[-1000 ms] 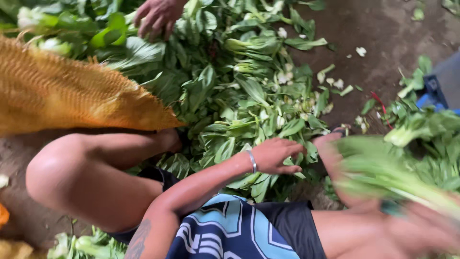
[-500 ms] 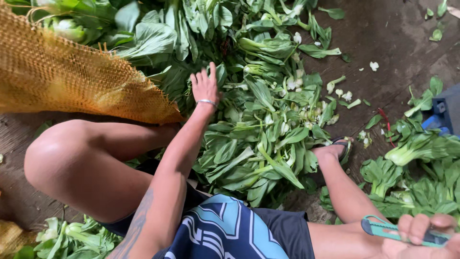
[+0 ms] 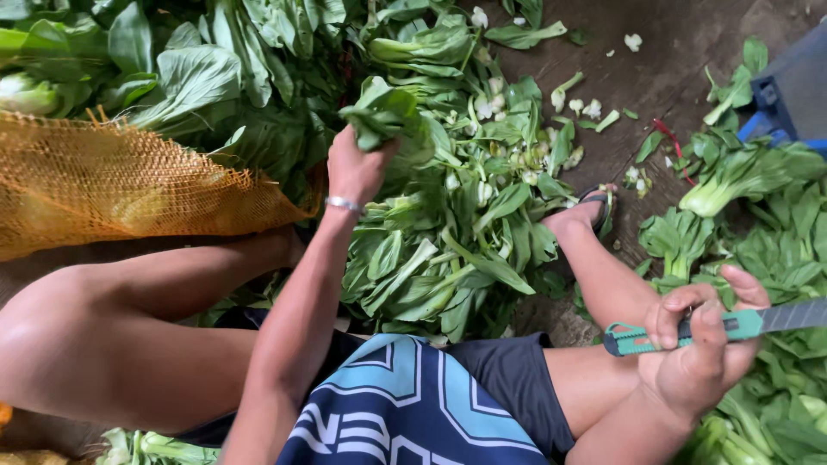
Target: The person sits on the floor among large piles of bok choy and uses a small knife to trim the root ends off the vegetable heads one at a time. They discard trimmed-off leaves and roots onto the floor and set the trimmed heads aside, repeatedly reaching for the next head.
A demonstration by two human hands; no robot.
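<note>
My left hand (image 3: 355, 168), with a silver bracelet on the wrist, grips a bunch of green bok choy (image 3: 383, 114) and lifts it off the big pile of leafy greens (image 3: 448, 250) in front of me. My right hand (image 3: 699, 340) rests by my right knee and holds a teal-handled utility knife (image 3: 689, 329), its blade pointing right. I sit with bare knees apart over the pile.
An orange mesh sack (image 3: 103, 185) lies at the left over more greens. Trimmed bok choy (image 3: 758, 224) is heaped at the right beside a blue crate (image 3: 788, 95). Leaf scraps litter the dark floor (image 3: 680, 43) at the back right.
My left hand reached forward into the pile and closed on a bunch of bok choy, raising it. My right hand with the knife has come up further into view.
</note>
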